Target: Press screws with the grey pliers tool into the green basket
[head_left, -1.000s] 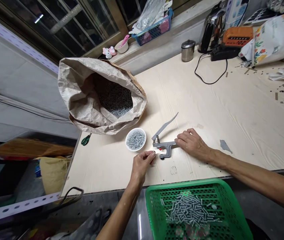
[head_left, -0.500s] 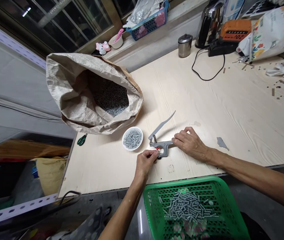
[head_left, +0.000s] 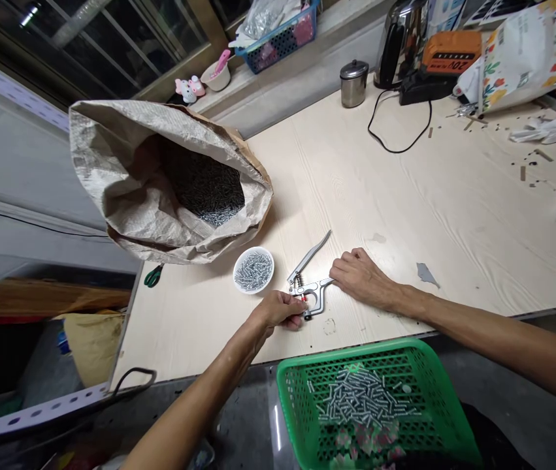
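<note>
A grey pair of snap-fastener-type hand pliers (head_left: 317,295) lies on the table, its upper handle raised, with a spring and a red part at the jaw. My right hand (head_left: 360,279) is closed around the end of the lower handle. At the jaw, beside the red part, my left hand (head_left: 280,309) is pinched shut; whatever is between its fingertips is too small to make out. Just left of the pliers stands a white bowl (head_left: 235,277) full of small metal springs or screw-like pieces (head_left: 254,270).
A large open sack (head_left: 125,222) of dark metal pieces stands behind the bowl. Green-handled scissors (head_left: 153,276) lie at left. A green basket (head_left: 285,391) with similar metal pieces sits below the table's front edge. A metal canister (head_left: 354,85) and black cable (head_left: 395,150) are farther back.
The pliers have turned somewhat, their raised handle showing at a different tilt. My left hand still pinches at the jaw, its forearm lower and farther left. The view has shifted slightly.
</note>
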`<state>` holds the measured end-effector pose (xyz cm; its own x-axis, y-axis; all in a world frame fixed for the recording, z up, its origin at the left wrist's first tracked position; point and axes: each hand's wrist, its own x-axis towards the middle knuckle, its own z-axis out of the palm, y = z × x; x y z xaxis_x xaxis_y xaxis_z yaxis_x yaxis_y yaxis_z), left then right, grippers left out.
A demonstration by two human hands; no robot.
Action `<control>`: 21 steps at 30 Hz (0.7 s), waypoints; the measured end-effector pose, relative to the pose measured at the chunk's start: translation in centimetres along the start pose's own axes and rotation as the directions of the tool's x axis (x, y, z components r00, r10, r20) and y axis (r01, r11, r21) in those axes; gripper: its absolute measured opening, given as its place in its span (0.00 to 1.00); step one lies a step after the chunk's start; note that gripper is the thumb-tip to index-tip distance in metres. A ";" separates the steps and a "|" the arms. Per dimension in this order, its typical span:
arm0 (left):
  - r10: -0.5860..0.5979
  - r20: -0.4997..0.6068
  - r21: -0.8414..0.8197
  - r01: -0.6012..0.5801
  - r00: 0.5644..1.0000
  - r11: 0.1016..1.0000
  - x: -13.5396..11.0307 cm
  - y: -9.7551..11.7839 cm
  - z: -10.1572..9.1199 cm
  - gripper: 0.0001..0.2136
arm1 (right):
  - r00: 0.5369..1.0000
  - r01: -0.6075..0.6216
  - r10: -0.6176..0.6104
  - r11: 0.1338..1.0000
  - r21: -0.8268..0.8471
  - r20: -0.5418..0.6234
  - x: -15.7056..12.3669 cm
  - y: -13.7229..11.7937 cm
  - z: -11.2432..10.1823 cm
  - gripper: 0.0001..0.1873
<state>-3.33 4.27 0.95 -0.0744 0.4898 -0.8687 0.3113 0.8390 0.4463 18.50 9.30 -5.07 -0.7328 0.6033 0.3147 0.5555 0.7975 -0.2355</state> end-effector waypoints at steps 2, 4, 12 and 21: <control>-0.008 -0.006 0.013 0.008 1.000 1.000 0.2 -0.1 -0.1 0.15 | 0.999 -0.014 0.013 1.000 0.019 0.052 0.0 0.0 -0.4 0.11; -0.007 -0.009 0.021 0.007 1.000 1.000 0.2 -0.2 -0.1 0.15 | 0.994 -0.028 0.022 0.998 0.061 0.110 -0.1 0.2 -0.8 0.10; 0.003 0.011 0.024 -0.004 1.000 1.000 0.1 -0.5 0.0 0.15 | 0.965 0.083 -0.113 0.987 0.134 0.236 2.3 3.2 -2.0 0.49; -0.009 -0.026 -0.018 0.008 1.000 1.000 -0.2 -0.4 0.6 0.14 | 0.894 0.062 -0.091 0.995 0.079 0.440 5.5 2.9 -3.7 0.40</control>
<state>-2.89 3.73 0.79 -0.1019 0.4883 -0.8667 0.2937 0.8471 0.4428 17.51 14.92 -0.56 -0.8781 0.4676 -0.1015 0.4758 0.8312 -0.2874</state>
